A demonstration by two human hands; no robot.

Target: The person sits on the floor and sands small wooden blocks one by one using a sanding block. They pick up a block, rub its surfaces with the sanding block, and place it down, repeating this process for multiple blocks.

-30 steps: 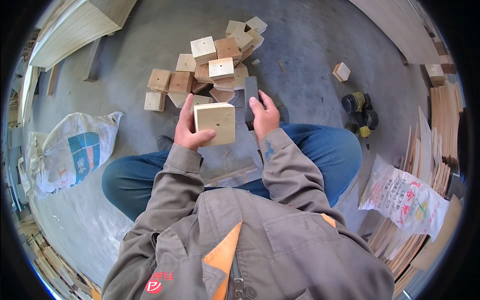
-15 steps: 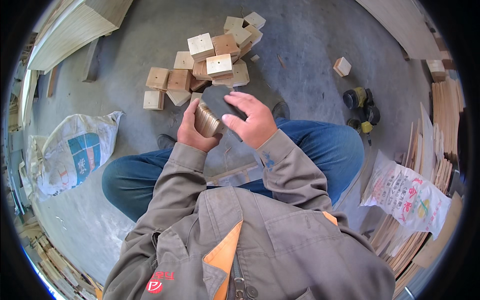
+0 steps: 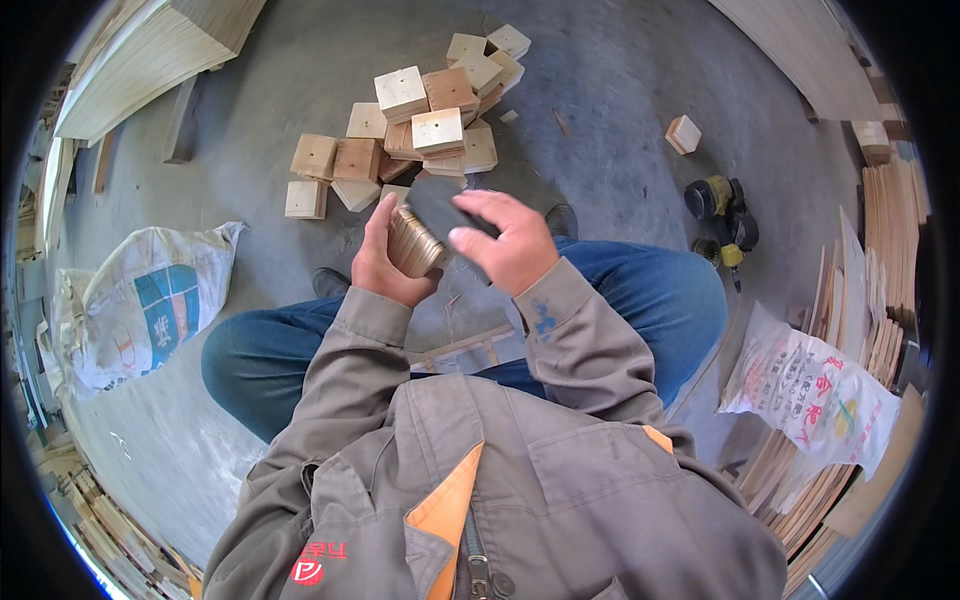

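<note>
My left hand (image 3: pixel 382 266) is closed around a layered plywood block (image 3: pixel 414 246), with the thumb up along its left side. The striped edges of the layers face up toward me. Gripped in my right hand (image 3: pixel 512 238) is a flat dark grey pad (image 3: pixel 437 206) that looks like a sanding pad, though its underside is hidden. It lies tilted over the far right edge of the block. Just beyond both hands, a pile of similar wooden blocks (image 3: pixel 438 130) rests on the concrete floor, several with a small dark hole in the top face.
A single block (image 3: pixel 684 134) lies apart at the right, near a yellow and black power tool (image 3: pixel 735 215). White woven sacks lie at the left (image 3: pixel 150 300) and right (image 3: pixel 810 390). Thin wooden strips (image 3: pixel 890 230) are stacked along the right, and plywood sheets (image 3: pixel 150 70) stand far left.
My right hand and the dark pad have shifted slightly right and toward me across the block. The left hand keeps its hold almost in place.
</note>
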